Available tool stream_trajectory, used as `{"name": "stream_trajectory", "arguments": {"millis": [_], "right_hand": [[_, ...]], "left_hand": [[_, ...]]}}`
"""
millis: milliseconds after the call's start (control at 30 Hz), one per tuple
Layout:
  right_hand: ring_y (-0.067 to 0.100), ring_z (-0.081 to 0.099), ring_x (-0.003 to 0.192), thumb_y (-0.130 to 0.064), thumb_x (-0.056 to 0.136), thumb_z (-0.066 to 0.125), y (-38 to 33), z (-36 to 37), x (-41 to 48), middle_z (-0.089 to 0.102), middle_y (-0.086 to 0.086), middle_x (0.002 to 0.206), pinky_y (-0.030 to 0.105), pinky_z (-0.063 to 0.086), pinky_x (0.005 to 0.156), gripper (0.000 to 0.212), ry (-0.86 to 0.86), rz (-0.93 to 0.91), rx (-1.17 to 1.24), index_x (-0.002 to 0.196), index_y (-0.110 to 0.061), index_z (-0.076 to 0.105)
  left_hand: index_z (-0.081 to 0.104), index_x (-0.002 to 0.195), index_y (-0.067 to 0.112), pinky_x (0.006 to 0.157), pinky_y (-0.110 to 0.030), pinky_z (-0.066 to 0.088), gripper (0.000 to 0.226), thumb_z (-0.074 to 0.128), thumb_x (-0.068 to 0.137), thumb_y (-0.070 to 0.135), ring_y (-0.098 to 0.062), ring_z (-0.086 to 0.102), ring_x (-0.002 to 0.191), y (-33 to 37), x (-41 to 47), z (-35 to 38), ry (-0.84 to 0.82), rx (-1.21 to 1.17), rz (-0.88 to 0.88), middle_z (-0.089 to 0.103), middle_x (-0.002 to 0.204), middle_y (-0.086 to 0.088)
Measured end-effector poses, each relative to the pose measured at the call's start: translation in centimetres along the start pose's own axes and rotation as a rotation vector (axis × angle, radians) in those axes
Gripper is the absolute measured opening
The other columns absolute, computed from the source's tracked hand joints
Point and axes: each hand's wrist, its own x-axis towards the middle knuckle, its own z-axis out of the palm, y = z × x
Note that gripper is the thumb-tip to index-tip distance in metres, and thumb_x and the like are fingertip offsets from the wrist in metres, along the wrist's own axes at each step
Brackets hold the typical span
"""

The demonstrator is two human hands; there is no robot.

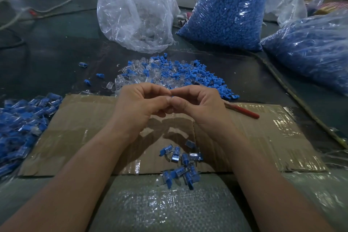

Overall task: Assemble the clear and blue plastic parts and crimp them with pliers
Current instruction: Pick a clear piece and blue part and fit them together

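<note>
A person's left hand and right hand meet at the centre of the frame above a taped cardboard sheet. The fingers of both are curled in tight and the thumbs are tip to tip, pinching a small part between them. Only a sliver of blue shows there, so whether the clear and blue halves are already seated together cannot be told. Such pieces look feather-light, hard and glossy, likely to slip or spring away. They are best taken by the flat sides with the fingertips and pushed straight, since thin clear walls may crack if squeezed askew. Just above the hands lies the loose pile of clear and blue parts, spread on the dark bench. The pliers, red-handled, rest on the cardboard just right of the right hand, untouched. Joined pieces sit in a small cluster at lower centre, near the right forearm, and a larger heap of joined pieces fills the left edge. At the top of the frame stand a clear bag, a full bag of blue parts and, at the right edge, a second blue bag.
</note>
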Motion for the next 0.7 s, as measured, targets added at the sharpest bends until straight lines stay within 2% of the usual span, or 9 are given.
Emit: {"name": "stream_trajectory", "arguments": {"millis": [200,300,367,467,567,700], "right_hand": [[0.007,0.067,0.070,-0.021,0.065,0.069,-0.2,0.0,-0.1,0.071,-0.006,0.072,0.014,0.051,0.062,0.015,-0.002,0.041,0.079,0.079,-0.019,0.067],[0.009,0.068,0.074,-0.026,0.060,0.068,-0.1,-0.2,-0.1,0.071,-0.004,0.075,0.016,0.052,0.066,0.023,0.006,0.006,0.100,0.082,-0.020,0.068],[0.006,0.068,0.077,-0.020,0.061,0.071,0.2,-0.2,0.0,0.072,-0.007,0.078,0.014,0.051,0.068,0.026,0.008,-0.035,0.106,0.087,-0.021,0.067],[0.002,0.067,0.078,-0.001,0.070,0.071,0.7,-0.2,0.0,0.070,-0.016,0.076,0.012,0.050,0.070,0.030,0.027,-0.157,-0.009,0.088,-0.025,0.067],[0.000,0.065,0.079,-0.003,0.072,0.071,0.9,-0.1,0.1,0.067,-0.022,0.076,0.012,0.050,0.071,0.030,0.051,-0.255,-0.139,0.088,-0.028,0.067],[-0.002,0.065,0.079,-0.008,0.072,0.071,1.0,-0.3,0.1,0.066,-0.027,0.076,0.010,0.049,0.069,0.028,0.092,-0.309,-0.150,0.090,-0.029,0.066]], "left_hand": [[0.066,0.074,0.009,0.053,-0.014,0.050,0.007,0.070,0.070,0.005,-0.010,0.065,0.056,0.0,0.0,0.1,-0.015,0.033,-0.001,0.069,0.061,-0.002],[0.067,0.075,0.006,0.051,-0.016,0.050,0.016,0.070,0.061,0.014,-0.013,0.065,0.054,-0.1,0.1,0.1,-0.021,-0.067,-0.050,0.069,0.061,-0.006],[0.066,0.074,0.006,0.048,-0.016,0.049,0.018,0.068,0.058,0.014,-0.012,0.064,0.052,-0.2,0.2,-0.1,-0.010,-0.147,-0.100,0.068,0.060,-0.007],[0.066,0.072,0.007,0.043,-0.015,0.045,0.018,0.068,0.056,0.013,-0.012,0.063,0.049,-0.2,0.3,-0.3,0.003,-0.172,-0.144,0.068,0.059,-0.007],[0.066,0.068,0.008,0.041,-0.015,0.044,0.014,0.068,0.055,0.012,-0.012,0.062,0.047,-0.2,0.3,-0.3,-0.012,-0.166,-0.164,0.067,0.059,-0.008],[0.072,0.062,0.009,0.043,-0.018,0.048,0.009,0.063,0.060,0.009,-0.017,0.065,0.051,0.0,0.3,-0.4,-0.062,-0.266,-0.178,0.068,0.061,-0.010]]}}
